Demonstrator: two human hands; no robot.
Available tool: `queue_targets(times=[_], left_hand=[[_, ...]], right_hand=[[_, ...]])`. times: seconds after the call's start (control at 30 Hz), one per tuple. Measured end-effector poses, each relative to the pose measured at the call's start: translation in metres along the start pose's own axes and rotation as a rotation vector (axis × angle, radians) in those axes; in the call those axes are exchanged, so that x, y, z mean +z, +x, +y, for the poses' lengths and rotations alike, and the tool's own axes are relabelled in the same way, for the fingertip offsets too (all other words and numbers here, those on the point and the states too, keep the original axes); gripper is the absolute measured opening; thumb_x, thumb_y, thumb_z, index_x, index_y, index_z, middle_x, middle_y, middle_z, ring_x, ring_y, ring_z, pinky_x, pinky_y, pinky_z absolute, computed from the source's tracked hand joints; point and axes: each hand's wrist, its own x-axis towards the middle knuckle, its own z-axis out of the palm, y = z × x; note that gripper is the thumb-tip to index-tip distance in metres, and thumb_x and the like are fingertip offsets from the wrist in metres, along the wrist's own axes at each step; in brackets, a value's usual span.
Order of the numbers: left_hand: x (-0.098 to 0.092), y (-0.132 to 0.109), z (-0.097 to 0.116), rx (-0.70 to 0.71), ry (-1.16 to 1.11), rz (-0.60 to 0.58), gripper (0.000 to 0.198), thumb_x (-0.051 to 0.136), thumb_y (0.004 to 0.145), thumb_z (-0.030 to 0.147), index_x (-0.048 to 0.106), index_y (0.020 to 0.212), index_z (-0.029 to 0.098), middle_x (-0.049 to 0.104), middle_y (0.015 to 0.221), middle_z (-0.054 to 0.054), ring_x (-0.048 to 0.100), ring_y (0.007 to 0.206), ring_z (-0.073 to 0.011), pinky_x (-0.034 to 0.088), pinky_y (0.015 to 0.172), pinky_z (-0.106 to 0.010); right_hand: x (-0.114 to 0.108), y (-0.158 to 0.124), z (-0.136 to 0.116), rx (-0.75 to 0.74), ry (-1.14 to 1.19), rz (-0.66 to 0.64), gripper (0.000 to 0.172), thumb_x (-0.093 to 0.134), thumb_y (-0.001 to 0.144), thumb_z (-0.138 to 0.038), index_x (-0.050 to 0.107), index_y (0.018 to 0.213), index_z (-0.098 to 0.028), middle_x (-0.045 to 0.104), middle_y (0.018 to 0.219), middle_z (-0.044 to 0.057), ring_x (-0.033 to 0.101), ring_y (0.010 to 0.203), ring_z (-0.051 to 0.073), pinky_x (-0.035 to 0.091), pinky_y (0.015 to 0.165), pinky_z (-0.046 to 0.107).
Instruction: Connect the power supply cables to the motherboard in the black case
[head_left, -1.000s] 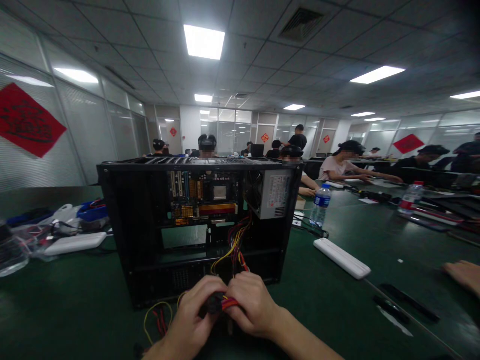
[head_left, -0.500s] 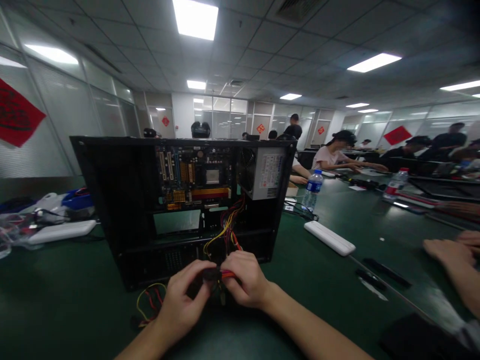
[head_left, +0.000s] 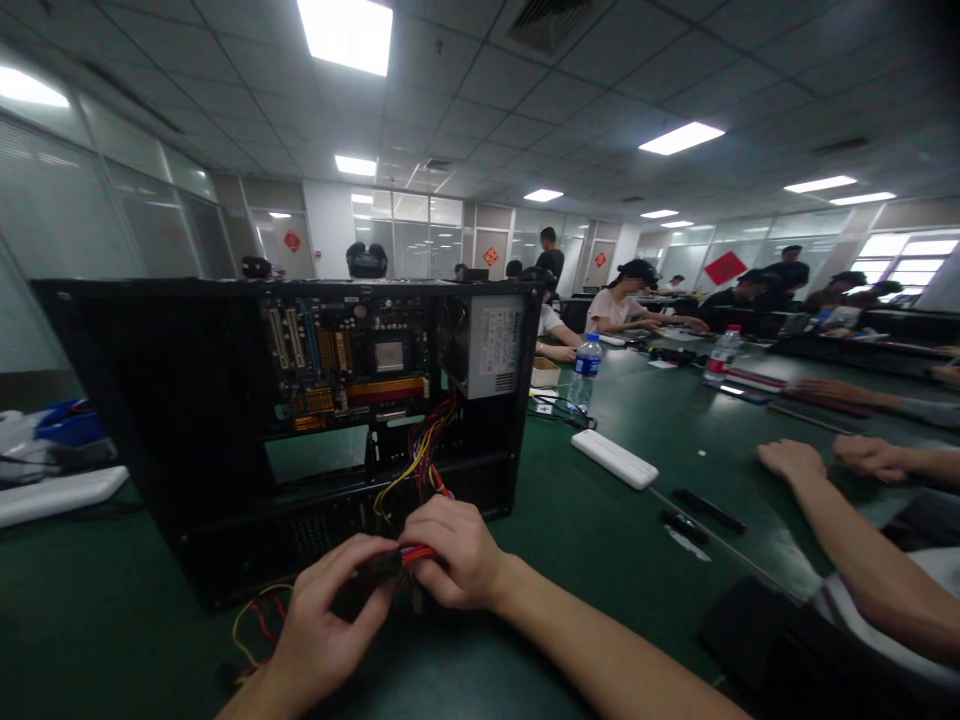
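Note:
An open black computer case [head_left: 191,400] stands on the green table, its inside facing me. A motherboard [head_left: 360,350] and a silver power supply [head_left: 491,345] sit inside it. Yellow, red and dark wires [head_left: 420,455] hang from the power supply down to my hands. In front of the case, my left hand [head_left: 330,605] pinches a black cable connector [head_left: 384,563] between thumb and fingers. Closed around the red and orange wires just behind that connector is my right hand [head_left: 454,555]. More loose wires [head_left: 259,620] with a dark plug lie left of my left wrist.
White power strips [head_left: 613,460] lie on both sides of the case. Water bottles [head_left: 585,372] stand to the right. A co-worker's forearms [head_left: 832,540] rest at the right edge, near some dark strips [head_left: 709,510]. Other people sit farther back.
The view has turned to the right, so the case and my hands appear farther left. Both hands keep their grip on the connector and its wires.

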Motion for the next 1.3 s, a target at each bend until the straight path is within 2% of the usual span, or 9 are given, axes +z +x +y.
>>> queue_targets(times=[0.17,0.43,0.7,0.93,1.1,1.3], left_hand=[[0.000,0.003,-0.002,0.009,-0.009,-0.006,0.017,0.067,0.089,0.013,0.073,0.102,0.021,0.077,0.088,-0.001,0.075,0.075,-0.0134,0.060,0.070,-0.016],[-0.002,-0.004,-0.003,0.081,0.105,0.108,0.018,0.065,0.090,0.013,0.073,0.103,0.021,0.079,0.091,-0.002,0.077,0.077,-0.0145,0.062,0.076,-0.016],[0.006,-0.005,0.007,0.007,0.041,0.163,0.015,0.069,0.089,0.017,0.076,0.102,0.024,0.080,0.086,0.001,0.077,0.071,-0.0138,0.062,0.072,-0.015],[0.006,-0.005,0.007,0.003,0.008,0.162,0.016,0.071,0.088,0.016,0.078,0.100,0.025,0.079,0.084,0.001,0.076,0.068,-0.0138,0.062,0.068,-0.015],[0.004,-0.005,0.012,-0.010,0.044,0.192,0.018,0.069,0.087,0.015,0.077,0.100,0.025,0.080,0.087,0.002,0.077,0.071,-0.0126,0.061,0.073,-0.013],[0.004,-0.007,0.009,0.035,0.059,0.169,0.024,0.069,0.087,0.014,0.075,0.107,0.025,0.080,0.091,0.002,0.077,0.075,-0.0121,0.061,0.078,-0.013]], right_hand=[[0.001,0.000,-0.004,0.001,0.011,0.015,0.016,0.049,0.096,-0.023,0.058,0.108,-0.018,0.071,0.089,0.008,0.063,0.076,0.018,0.052,0.068,0.031],[-0.002,0.008,-0.016,0.051,0.026,0.048,0.012,0.049,0.092,-0.018,0.058,0.099,-0.018,0.068,0.083,0.007,0.060,0.072,0.018,0.050,0.064,0.030],[0.000,0.009,-0.016,0.031,0.093,0.099,0.011,0.053,0.093,-0.016,0.060,0.101,-0.017,0.070,0.084,0.008,0.063,0.073,0.018,0.052,0.066,0.031],[-0.002,0.012,-0.016,0.020,0.100,0.081,0.010,0.052,0.095,-0.018,0.060,0.101,-0.017,0.068,0.083,0.007,0.061,0.074,0.017,0.051,0.066,0.030],[-0.003,0.011,-0.015,0.006,0.059,0.050,0.012,0.047,0.098,-0.022,0.058,0.101,-0.018,0.068,0.084,0.008,0.058,0.073,0.018,0.048,0.066,0.032],[-0.001,0.008,-0.013,-0.008,0.031,0.028,0.012,0.045,0.097,-0.022,0.055,0.101,-0.017,0.068,0.086,0.008,0.056,0.074,0.019,0.047,0.067,0.034]])
